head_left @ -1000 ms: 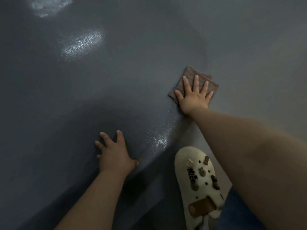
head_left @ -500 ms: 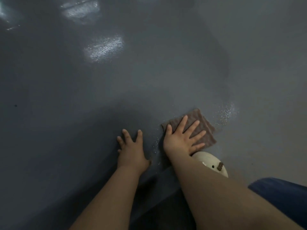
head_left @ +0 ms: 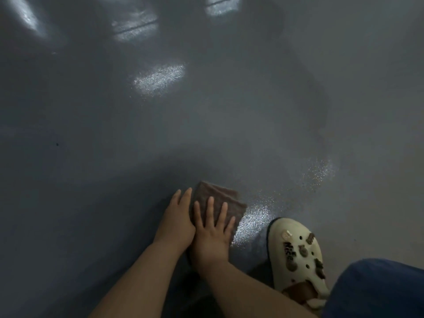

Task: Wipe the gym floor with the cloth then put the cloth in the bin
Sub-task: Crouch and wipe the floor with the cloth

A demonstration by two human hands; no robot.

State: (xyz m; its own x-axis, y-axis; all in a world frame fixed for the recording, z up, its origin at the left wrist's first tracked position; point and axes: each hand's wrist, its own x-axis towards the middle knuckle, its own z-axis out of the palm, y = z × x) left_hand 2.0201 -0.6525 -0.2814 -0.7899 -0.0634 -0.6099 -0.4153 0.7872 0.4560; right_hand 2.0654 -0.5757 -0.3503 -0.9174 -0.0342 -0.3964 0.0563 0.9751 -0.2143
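Observation:
A folded brown cloth (head_left: 226,198) lies flat on the dark grey gym floor (head_left: 114,157), low in the middle of the view. My right hand (head_left: 212,232) presses on it with fingers spread and straight. My left hand (head_left: 176,220) lies flat on the floor right beside it, its fingers straight and touching the cloth's left edge. The two hands touch side by side. No bin is in view.
My right foot in a cream clog with charms (head_left: 300,258) stands just right of the cloth, with a blue trouser leg (head_left: 376,290) at the bottom right. Wet, glossy streaks (head_left: 316,171) arc across the floor to the right. Light reflections (head_left: 160,78) shine further ahead.
My right hand has dragged the cloth leftward and toward me, from far ahead on the right to right beside my left hand. The left hand stays on the floor.

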